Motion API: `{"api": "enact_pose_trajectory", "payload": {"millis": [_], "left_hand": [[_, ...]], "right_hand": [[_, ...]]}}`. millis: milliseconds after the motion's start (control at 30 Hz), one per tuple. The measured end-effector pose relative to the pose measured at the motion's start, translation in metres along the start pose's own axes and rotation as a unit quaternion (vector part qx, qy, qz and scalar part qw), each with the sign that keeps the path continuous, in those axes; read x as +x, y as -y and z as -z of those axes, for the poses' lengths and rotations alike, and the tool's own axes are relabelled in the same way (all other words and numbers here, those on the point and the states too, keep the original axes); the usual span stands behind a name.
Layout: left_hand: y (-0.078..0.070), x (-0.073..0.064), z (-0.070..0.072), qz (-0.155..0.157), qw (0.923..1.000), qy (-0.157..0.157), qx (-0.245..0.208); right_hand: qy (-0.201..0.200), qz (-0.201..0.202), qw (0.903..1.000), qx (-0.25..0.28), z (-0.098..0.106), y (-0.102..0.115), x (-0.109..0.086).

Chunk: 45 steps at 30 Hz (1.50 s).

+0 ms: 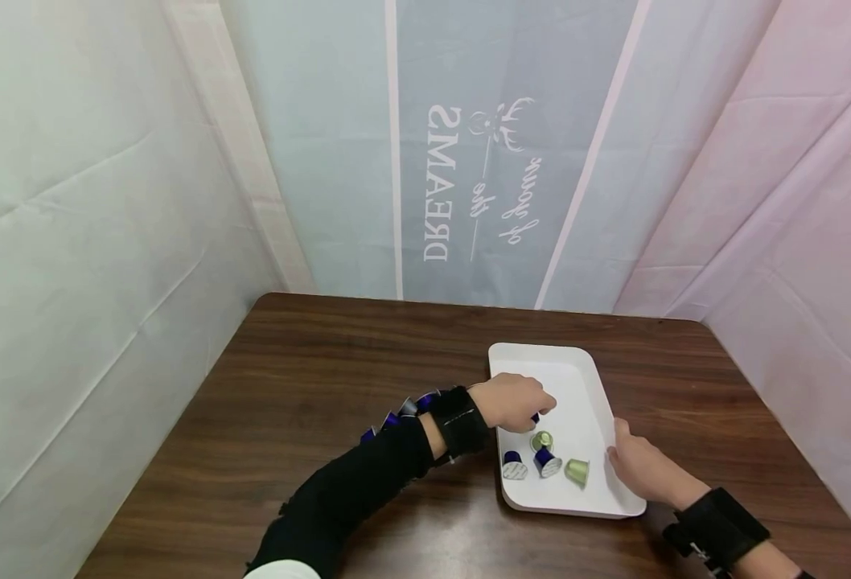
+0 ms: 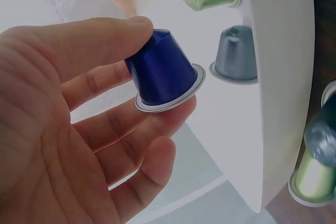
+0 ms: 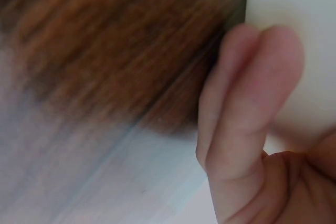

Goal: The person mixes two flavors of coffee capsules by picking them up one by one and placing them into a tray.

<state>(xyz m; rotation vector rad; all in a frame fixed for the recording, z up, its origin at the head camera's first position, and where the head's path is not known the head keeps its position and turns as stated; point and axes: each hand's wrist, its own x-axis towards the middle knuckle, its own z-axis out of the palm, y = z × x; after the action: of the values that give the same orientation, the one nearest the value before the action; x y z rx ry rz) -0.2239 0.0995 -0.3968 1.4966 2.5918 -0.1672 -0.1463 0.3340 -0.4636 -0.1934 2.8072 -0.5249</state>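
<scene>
One blue pod (image 2: 164, 72) is pinched in my left fingers (image 2: 125, 157); I'd squeeze softly, right fingers (image 3: 241, 114) gripping the tray's right edge (image 1: 597, 387).

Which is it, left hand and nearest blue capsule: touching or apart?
Touching: the left wrist view shows the left hand with thumb against the blue capsule.

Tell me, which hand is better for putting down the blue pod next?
Probably the left hand: it pinches the blue pod and is over the white tray. The right hand touches the tray's right edge and holds no pod, so it seems better for steadying.
</scene>
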Motion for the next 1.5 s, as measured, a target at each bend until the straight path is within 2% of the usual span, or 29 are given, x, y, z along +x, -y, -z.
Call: {"api": "enact_pose_trajectory", "payload": {"millis": [400,533,633,733,867,1033,1167,1300,1433,1500], "left_hand": [[-0.011,0.009,0.001,-0.001,0.9996,0.011,-0.026],[-0.007,0.011,0.000,-0.003,0.9991,0.008,-0.041],[0.002,0.005,0.001,-0.003,0.9989,-0.001,-0.048],[0.015,-0.009,0.005,0.004,0.9988,-0.007,-0.049],[0.037,-0.036,0.008,0.019,0.9982,-0.013,-0.056],[0.065,-0.069,0.000,0.044,0.9956,-0.017,-0.081],[0.083,-0.097,-0.008,0.082,0.9916,-0.006,-0.100],[0.093,-0.122,-0.018,0.114,0.9855,0.010,-0.125],[0.094,-0.144,-0.031,0.143,0.9777,0.021,-0.152],[0.092,-0.153,-0.038,0.164,0.9713,0.022,-0.171]], "right_hand": [[-0.003,0.005,1.0000,0.003,-0.003,0.001,0.003],[-0.003,0.009,0.9999,0.004,-0.004,0.002,0.003],[-0.003,0.008,1.0000,-0.001,-0.004,0.002,0.002],[-0.002,0.001,1.0000,-0.006,-0.003,0.001,0.002],[0.002,-0.007,0.9999,-0.008,-0.002,-0.001,0.002],[0.008,-0.010,0.9999,-0.008,-0.002,-0.002,0.003],[0.009,-0.013,0.9998,-0.009,-0.001,-0.001,0.004],[0.008,-0.012,0.9999,-0.009,-0.001,-0.001,0.003],[0.008,-0.012,0.9999,-0.008,0.000,0.000,0.003],[0.009,-0.014,0.9998,-0.007,0.001,-0.001,0.003]]}}
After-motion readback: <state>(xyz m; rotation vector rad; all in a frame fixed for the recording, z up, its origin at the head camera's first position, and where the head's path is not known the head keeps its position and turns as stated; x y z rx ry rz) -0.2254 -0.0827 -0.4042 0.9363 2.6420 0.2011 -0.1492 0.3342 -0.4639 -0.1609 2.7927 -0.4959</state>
